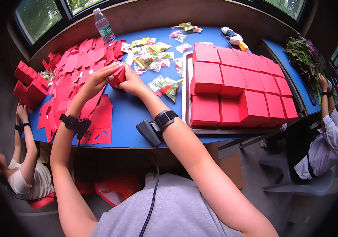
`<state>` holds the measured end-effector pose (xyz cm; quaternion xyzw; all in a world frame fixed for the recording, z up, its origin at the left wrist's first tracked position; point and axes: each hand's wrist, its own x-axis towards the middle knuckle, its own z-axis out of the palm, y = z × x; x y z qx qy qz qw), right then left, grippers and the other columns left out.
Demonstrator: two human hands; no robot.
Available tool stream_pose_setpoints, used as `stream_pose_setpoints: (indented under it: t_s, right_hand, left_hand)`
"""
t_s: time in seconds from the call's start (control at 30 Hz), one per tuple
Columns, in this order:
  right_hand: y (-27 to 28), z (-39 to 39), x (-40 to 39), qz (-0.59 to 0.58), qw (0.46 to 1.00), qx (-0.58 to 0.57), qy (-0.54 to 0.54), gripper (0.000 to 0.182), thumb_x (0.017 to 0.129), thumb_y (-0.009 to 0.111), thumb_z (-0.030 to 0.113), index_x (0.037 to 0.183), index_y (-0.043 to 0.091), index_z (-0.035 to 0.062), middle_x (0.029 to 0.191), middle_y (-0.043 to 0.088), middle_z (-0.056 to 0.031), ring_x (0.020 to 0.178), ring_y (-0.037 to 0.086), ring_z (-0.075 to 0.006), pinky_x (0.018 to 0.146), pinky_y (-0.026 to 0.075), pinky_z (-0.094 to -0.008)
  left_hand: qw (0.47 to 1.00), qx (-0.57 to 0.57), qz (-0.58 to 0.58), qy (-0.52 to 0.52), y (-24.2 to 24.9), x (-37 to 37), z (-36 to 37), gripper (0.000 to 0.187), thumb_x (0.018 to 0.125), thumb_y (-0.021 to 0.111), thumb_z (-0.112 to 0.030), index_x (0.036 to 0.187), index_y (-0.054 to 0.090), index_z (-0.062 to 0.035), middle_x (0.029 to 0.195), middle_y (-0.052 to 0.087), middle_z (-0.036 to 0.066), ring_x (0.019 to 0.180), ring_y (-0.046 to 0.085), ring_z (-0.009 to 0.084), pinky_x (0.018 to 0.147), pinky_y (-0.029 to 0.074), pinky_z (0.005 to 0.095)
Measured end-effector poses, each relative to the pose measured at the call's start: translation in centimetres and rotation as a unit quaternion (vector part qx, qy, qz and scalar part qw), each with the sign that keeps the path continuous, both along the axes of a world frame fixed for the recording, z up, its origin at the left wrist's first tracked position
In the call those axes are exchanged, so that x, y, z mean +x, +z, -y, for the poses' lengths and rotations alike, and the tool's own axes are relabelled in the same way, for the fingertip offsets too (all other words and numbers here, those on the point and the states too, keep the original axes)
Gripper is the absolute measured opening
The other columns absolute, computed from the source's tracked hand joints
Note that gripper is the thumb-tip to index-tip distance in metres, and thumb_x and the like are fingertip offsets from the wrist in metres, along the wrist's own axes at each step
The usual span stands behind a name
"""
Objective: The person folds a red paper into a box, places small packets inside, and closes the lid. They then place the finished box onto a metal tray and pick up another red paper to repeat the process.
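Between my two hands, above the blue table, is a small red paper box (117,76). My left hand (98,81) lies along its left side with the fingers pressed on it. On the other side, my right hand (133,82) grips the box with thumb and fingers; part of the box is hidden behind them. Flat red box cutouts (74,63) lie spread in a pile to the left. Small wrapped candy packets (151,55) are scattered just beyond my hands. A metal tray (186,79) on the right holds rows of finished red boxes (232,79).
A water bottle (104,27) stands at the back by the window. A white and dark object (234,36) lies at the back right. Stacked red boxes (30,85) stand far left near one person (28,173). Another person (323,138) handles leafy stems (305,59) on the right.
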<state>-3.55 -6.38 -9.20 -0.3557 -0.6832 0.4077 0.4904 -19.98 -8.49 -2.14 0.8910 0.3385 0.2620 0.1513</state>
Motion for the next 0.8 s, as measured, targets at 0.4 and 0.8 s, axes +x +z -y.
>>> stream_pose_setpoints:
  t_s: [0.4,0.8]
  right_hand:
    - [0.0,-0.3,0.4,0.019,0.999,-0.027,0.021,0.059,0.062,0.075,0.016,0.108,0.042,0.0013,0.103,0.059,-0.0195,0.097,0.058,-0.0331,0.083,0.046,-0.0369]
    - [1.9,0.3,1.1,-0.285,0.917,-0.247,0.128,0.066,0.09,0.034,0.057,0.127,0.037,0.0027,0.104,0.059,-0.0151,0.084,0.064,-0.0232,0.071,0.052,-0.0365]
  left_hand:
    - [0.983,0.042,-0.175,0.034,-0.6,-0.4,0.9,0.082,0.08,0.061,-0.041,0.142,0.021,-0.0046,0.147,0.021,0.016,0.136,0.018,0.0311,0.111,0.017,0.0404]
    - [0.963,0.23,-0.077,0.117,4.4,2.5,1.7,0.083,0.065,0.074,-0.013,0.135,0.031,-0.0066,0.112,0.05,0.018,0.103,0.052,0.0345,0.09,0.043,0.0405]
